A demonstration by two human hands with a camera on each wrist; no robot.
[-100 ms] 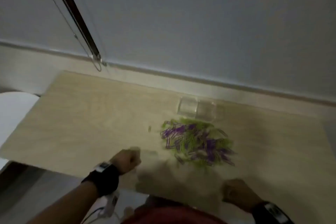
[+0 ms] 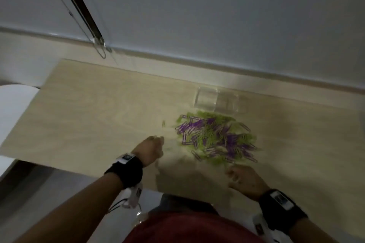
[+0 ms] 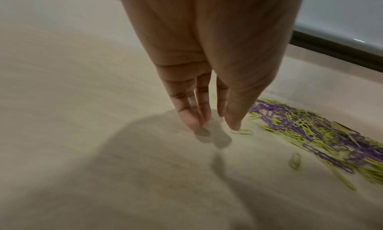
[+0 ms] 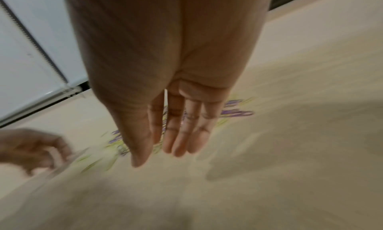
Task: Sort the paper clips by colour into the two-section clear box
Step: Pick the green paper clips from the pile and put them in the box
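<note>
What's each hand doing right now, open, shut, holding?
Left hand: open, fingers straight, tips at the table, holding nothing.
Right hand: open, fingers straight, empty.

black wrist straps (image 2: 129, 171) (white-labelled), red top (image 2: 189, 229)

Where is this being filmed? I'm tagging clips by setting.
Probably an indoor desk or worktable by a window: a pale wood tabletop, a roller blind with a hanging cord behind it, and a pile of paper clips beside a clear box.
</note>
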